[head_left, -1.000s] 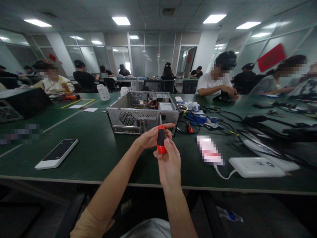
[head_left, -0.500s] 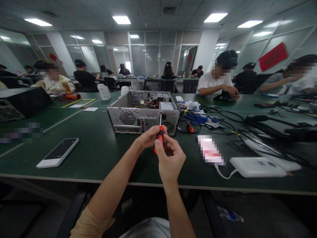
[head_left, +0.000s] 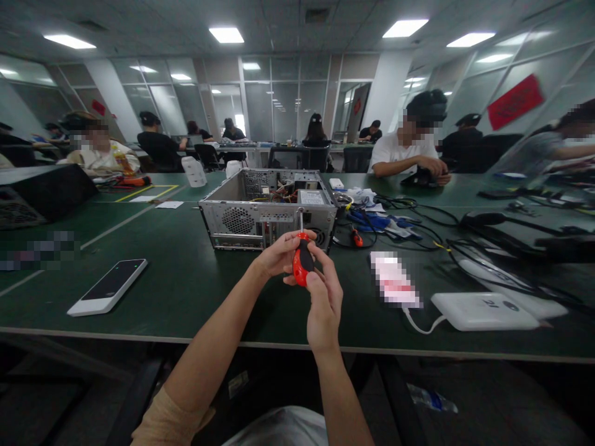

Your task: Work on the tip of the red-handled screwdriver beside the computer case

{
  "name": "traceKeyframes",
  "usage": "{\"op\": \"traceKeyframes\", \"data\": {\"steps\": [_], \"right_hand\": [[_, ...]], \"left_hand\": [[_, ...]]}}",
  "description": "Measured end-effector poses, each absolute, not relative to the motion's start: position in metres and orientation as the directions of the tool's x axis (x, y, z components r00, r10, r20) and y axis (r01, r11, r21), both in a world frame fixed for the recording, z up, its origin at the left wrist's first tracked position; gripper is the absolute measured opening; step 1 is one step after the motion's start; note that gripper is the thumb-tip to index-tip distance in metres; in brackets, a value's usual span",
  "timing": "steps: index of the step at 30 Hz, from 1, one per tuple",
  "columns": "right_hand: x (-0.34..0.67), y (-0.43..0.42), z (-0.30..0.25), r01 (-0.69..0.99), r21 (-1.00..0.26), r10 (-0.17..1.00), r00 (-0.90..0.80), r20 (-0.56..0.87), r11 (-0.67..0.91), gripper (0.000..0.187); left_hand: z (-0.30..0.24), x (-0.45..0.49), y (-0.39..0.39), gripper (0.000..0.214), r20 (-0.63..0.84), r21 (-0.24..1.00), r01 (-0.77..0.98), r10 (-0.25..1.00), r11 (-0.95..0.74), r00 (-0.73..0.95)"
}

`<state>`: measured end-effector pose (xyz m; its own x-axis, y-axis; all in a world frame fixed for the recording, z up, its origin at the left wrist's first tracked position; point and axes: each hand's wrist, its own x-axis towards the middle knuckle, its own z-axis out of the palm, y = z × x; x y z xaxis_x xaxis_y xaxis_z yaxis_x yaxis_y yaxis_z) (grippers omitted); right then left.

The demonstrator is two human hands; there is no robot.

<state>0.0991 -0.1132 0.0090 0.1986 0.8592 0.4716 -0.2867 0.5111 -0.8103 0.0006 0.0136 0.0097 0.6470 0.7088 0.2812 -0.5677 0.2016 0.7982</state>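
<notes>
We see a red-and-black screwdriver [head_left: 302,263] against a silver-grey computer case [head_left: 267,214]. The table [head_left: 186,291] is dark green, with a white phone [head_left: 108,287] with a black screen and a white power bank [head_left: 483,311] lying on it.

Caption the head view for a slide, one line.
Left hand and right hand hold a red-and-black screwdriver upright before an open computer case on a green table.

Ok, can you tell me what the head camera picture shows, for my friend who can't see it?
Two hands hold a red-and-black screwdriver, tip up, over a green table: the left hand grasps the handle, the right hand pinches its lower end. Behind it sits an open grey computer case; a white phone lies to the left.
</notes>
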Motion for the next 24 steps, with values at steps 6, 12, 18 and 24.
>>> {"op": "traceKeyframes", "data": {"steps": [6, 12, 18, 24], "right_hand": [[0.099, -0.117, 0.012, -0.153, -0.832, 0.827, 0.302, 0.474, 0.533, 0.031], [0.098, -0.120, 0.014, 0.064, -0.814, 0.766, 0.302, 0.567, 0.577, 0.030], [0.105, -0.123, 0.017, 0.273, -0.747, 0.694, 0.277, 0.665, 0.606, 0.031], [0.104, -0.123, 0.017, 0.342, -0.711, 0.663, 0.264, 0.700, 0.614, 0.032]], "left_hand": [[0.013, 0.003, 0.010, 0.052, 0.271, 0.791, -0.551, 0.655, 0.266, 0.705], [0.014, 0.000, 0.009, 0.053, 0.235, 0.808, -0.506, 0.623, 0.302, 0.746], [0.009, -0.001, 0.013, 0.043, 0.096, 0.811, -0.458, 0.689, 0.364, 0.718], [0.007, -0.003, 0.014, 0.038, 0.114, 0.826, -0.466, 0.716, 0.318, 0.689]]}}
